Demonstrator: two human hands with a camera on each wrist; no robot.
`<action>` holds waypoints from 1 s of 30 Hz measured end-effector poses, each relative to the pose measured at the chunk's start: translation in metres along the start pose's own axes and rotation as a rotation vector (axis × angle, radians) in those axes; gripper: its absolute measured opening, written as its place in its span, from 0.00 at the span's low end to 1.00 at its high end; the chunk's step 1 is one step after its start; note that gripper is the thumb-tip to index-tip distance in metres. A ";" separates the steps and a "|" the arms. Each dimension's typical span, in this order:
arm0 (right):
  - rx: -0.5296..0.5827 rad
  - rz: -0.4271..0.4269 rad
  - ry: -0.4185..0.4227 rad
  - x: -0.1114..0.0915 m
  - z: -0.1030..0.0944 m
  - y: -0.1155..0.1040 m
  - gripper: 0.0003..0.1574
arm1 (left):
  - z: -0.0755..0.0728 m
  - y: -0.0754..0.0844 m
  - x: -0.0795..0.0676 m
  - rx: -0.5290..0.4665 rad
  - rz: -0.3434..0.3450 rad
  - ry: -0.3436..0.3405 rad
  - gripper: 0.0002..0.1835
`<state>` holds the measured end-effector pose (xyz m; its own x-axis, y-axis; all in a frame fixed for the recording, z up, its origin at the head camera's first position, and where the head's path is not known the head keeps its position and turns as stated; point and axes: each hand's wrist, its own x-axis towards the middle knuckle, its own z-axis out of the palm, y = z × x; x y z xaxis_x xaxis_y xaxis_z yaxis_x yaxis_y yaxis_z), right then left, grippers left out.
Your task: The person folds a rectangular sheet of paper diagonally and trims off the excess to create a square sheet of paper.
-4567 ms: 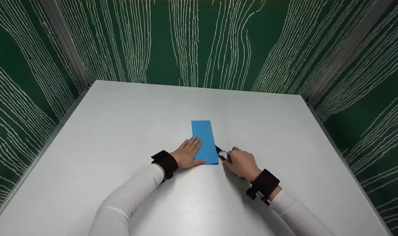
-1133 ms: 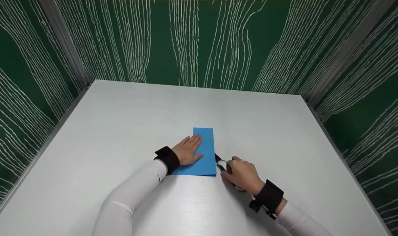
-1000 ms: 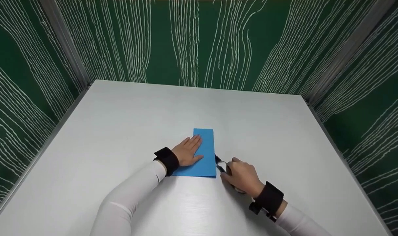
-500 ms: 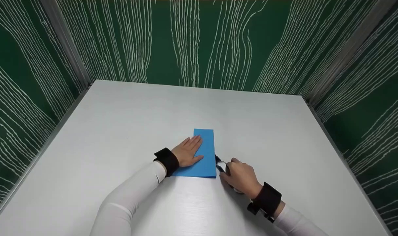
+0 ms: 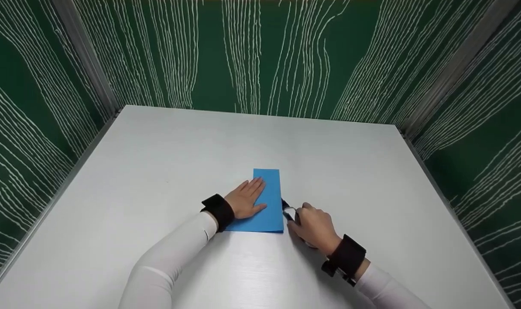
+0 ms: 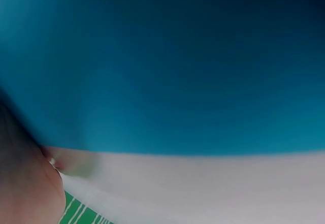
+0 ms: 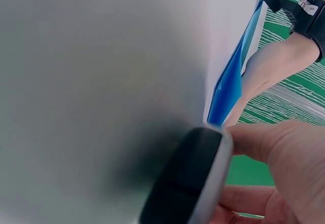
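A folded sheet of blue paper (image 5: 267,219) lies near the middle of the white table. My left hand (image 5: 245,201) rests flat on it with fingers straight and thumb out to the side; in the left wrist view the paper (image 6: 193,107) fills most of the picture. My right hand (image 5: 315,225) grips what looks like a utility knife (image 5: 289,213) with a black and silver body. Its black front end is at the paper's right edge; no blade shows. In the right wrist view, the knife's rounded rear end (image 7: 188,178) is close to the camera.
The white table (image 5: 179,141) reaches back to green walls (image 5: 213,56) with wavy white lines. Grey metal posts (image 5: 86,56) stand at the far corners. A black band (image 5: 219,213) is on each wrist.
Since the earliest frame the paper has shifted towards me, and more of its near left part shows. Over the last half second my right hand edges slightly away from me along the paper.
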<state>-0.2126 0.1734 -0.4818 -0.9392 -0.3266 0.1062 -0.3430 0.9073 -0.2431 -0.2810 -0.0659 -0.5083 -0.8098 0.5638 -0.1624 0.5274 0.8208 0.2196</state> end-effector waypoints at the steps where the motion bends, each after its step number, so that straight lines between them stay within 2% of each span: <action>1: 0.000 -0.002 0.006 0.001 0.000 0.000 0.18 | -0.001 0.001 -0.001 -0.001 0.000 -0.003 0.40; 8: -0.033 -0.016 0.040 0.009 0.002 0.001 0.21 | -0.009 0.007 -0.008 -0.033 0.014 0.011 0.39; 30: -0.022 0.026 -0.004 0.042 -0.001 0.011 0.18 | -0.009 0.005 -0.009 -0.024 0.023 0.013 0.39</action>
<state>-0.2557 0.1703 -0.4796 -0.9478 -0.3042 0.0959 -0.3183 0.9211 -0.2241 -0.2735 -0.0676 -0.4969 -0.8012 0.5807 -0.1443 0.5393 0.8053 0.2464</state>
